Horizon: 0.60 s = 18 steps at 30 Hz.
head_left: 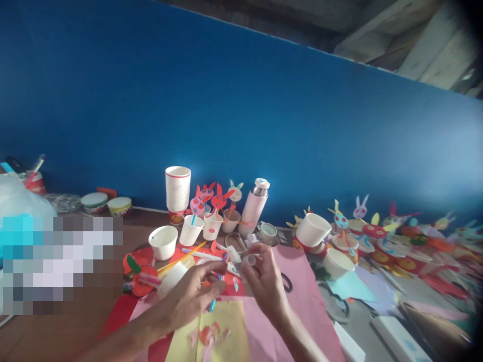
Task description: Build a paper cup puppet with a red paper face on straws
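Observation:
My left hand (194, 294) is curled, thumb and fingers closed around a slim blue stick (213, 304) whose end pokes out below them. My right hand (266, 274) pinches a small whitish, translucent piece that looks like a little bottle (234, 255); blur hides its exact kind. Both hands hover above paper sheets. Under them lie a yellow sheet (226, 329) with small red and pink scraps (209, 333) and a pink sheet (298, 311). A white paper cup (175, 278) lies partly behind my left hand.
Behind the hands stand a cup stack (178, 188), a white cup (163, 242), rabbit-faced paper figures in cups (219, 201) and a pink thermos (254, 208). More decorated cups (345, 244) crowd the right. Black-handled scissors or a ring (287, 282) lie right of my hand. A blue panel (226, 110) rises behind.

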Each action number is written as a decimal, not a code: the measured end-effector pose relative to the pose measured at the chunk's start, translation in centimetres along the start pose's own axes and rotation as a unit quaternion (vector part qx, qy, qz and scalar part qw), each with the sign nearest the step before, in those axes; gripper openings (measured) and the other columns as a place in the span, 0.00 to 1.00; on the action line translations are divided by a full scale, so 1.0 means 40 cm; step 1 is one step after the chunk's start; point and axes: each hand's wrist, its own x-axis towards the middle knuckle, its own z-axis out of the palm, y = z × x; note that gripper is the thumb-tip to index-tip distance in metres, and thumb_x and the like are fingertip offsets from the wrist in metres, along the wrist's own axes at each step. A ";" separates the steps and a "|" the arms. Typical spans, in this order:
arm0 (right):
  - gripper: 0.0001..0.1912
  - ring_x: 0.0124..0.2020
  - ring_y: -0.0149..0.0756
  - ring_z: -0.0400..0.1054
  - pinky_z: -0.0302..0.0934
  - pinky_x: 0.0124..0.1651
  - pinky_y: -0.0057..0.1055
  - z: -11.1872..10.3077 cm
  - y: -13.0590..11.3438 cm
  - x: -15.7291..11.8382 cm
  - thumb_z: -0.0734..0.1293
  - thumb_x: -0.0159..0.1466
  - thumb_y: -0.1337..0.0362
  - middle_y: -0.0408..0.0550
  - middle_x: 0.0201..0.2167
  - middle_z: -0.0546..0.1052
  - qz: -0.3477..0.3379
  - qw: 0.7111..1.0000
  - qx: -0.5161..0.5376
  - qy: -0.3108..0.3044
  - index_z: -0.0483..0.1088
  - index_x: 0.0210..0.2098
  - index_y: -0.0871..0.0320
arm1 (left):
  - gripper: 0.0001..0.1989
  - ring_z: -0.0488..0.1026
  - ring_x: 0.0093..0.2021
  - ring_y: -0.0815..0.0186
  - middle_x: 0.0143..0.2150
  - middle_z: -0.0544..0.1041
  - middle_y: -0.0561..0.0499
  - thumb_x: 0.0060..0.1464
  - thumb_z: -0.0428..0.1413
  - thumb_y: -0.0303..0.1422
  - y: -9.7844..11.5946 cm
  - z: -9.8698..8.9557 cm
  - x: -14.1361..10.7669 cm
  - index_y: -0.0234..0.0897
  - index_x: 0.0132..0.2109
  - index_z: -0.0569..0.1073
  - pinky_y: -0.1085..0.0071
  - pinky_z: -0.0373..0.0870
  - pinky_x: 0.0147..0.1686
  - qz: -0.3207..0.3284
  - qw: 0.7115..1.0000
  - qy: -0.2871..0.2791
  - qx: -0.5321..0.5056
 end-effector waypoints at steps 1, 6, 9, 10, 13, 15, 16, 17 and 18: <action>0.11 0.33 0.34 0.68 0.63 0.28 0.24 0.011 -0.021 -0.013 0.62 0.59 0.63 0.43 0.31 0.68 0.014 0.999 0.047 -0.016 0.57 0.41 0.55 | 0.20 0.68 0.26 0.69 0.32 0.72 0.51 0.51 0.53 0.41 0.000 0.004 0.002 0.37 0.50 0.67 0.75 0.64 0.24 -0.016 0.998 0.002 -0.056; 0.12 0.29 0.29 0.67 0.62 0.28 0.23 0.050 -0.077 -0.056 0.62 0.58 0.68 0.40 0.29 0.66 0.043 0.988 0.145 -0.011 0.57 0.40 0.55 | 0.17 0.71 0.35 0.66 0.38 0.75 0.49 0.49 0.57 0.39 0.011 0.036 -0.004 0.39 0.46 0.70 0.72 0.67 0.32 -0.014 0.972 0.003 -0.233; 0.12 0.31 0.30 0.67 0.63 0.28 0.23 0.054 -0.090 -0.060 0.62 0.58 0.67 0.43 0.33 0.66 0.051 0.984 0.173 -0.002 0.56 0.40 0.55 | 0.16 0.70 0.38 0.65 0.41 0.74 0.48 0.51 0.56 0.37 0.015 0.052 -0.010 0.40 0.47 0.71 0.72 0.68 0.33 -0.005 0.961 0.002 -0.275; 0.12 0.32 0.31 0.67 0.64 0.28 0.24 0.053 -0.092 -0.058 0.63 0.58 0.67 0.43 0.33 0.66 0.052 0.983 0.176 -0.001 0.56 0.40 0.55 | 0.16 0.70 0.37 0.65 0.41 0.75 0.47 0.50 0.56 0.37 0.014 0.054 -0.010 0.39 0.47 0.71 0.72 0.68 0.32 -0.007 0.960 0.003 -0.279; 0.13 0.34 0.33 0.68 0.66 0.33 0.28 0.045 -0.091 -0.051 0.64 0.58 0.66 0.43 0.33 0.66 0.032 0.985 0.169 0.024 0.56 0.40 0.55 | 0.16 0.70 0.35 0.65 0.36 0.75 0.48 0.50 0.56 0.37 0.001 0.054 -0.005 0.37 0.45 0.72 0.72 0.68 0.31 -0.006 0.960 0.019 -0.278; 0.15 0.35 0.33 0.68 0.67 0.36 0.31 0.033 -0.084 -0.043 0.64 0.57 0.65 0.43 0.33 0.67 0.010 0.987 0.150 0.046 0.56 0.42 0.55 | 0.14 0.70 0.33 0.66 0.33 0.74 0.49 0.50 0.56 0.37 -0.010 0.048 0.000 0.36 0.43 0.72 0.72 0.67 0.31 0.005 0.968 0.026 -0.251; 0.16 0.36 0.33 0.68 0.66 0.37 0.31 0.026 -0.080 -0.038 0.64 0.58 0.64 0.44 0.34 0.68 0.005 0.989 0.138 0.050 0.56 0.43 0.55 | 0.12 0.69 0.32 0.67 0.31 0.74 0.49 0.50 0.56 0.37 -0.014 0.044 0.002 0.35 0.41 0.72 0.73 0.66 0.31 0.015 0.973 0.026 -0.230; 0.18 0.37 0.34 0.68 0.66 0.37 0.31 0.017 -0.077 -0.033 0.64 0.58 0.64 0.45 0.35 0.68 0.004 0.991 0.125 0.046 0.55 0.45 0.54 | 0.11 0.68 0.30 0.68 0.29 0.73 0.51 0.50 0.56 0.36 -0.015 0.040 0.003 0.35 0.39 0.72 0.74 0.65 0.30 0.027 0.978 0.023 -0.205; 0.19 0.37 0.34 0.68 0.66 0.37 0.30 0.007 -0.074 -0.029 0.64 0.58 0.64 0.46 0.36 0.69 0.006 0.993 0.109 0.036 0.54 0.47 0.54 | 0.10 0.67 0.28 0.69 0.27 0.72 0.52 0.50 0.56 0.37 -0.015 0.036 0.004 0.34 0.37 0.72 0.74 0.64 0.29 0.041 0.982 0.019 -0.181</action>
